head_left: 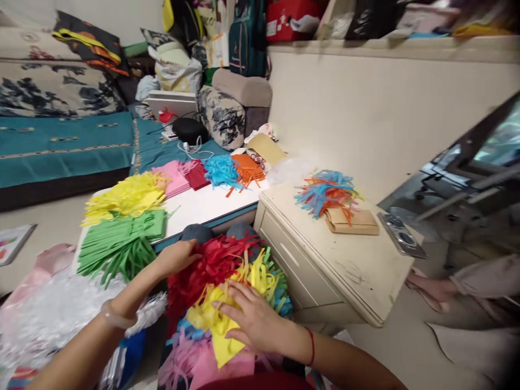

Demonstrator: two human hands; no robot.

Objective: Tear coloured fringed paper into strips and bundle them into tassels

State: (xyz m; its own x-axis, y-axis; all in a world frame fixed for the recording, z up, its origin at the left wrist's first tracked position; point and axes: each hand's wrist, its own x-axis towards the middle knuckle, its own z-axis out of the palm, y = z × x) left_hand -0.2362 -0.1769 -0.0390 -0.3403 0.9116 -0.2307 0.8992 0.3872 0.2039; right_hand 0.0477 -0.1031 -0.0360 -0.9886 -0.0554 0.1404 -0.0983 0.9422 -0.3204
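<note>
Now right hand (pixel 259 320) spread on yellow fringe (pixel 208 310); left hand (pixel 177 257) half-curled at red fringe (pixel 221 255), hold unclear; cabinet edge (pixel 320 260) near

Almost nothing can be read. On a pale bag (pixel 218 16) at the back, dark letters appear to end in "CO", the rest being unclear. The white marking on the red box (pixel 284 10) and the small print on the paper below the bag are too blurred to make out. Scribbles on the cream tabletop (pixel 303 223) form no legible word.
</note>
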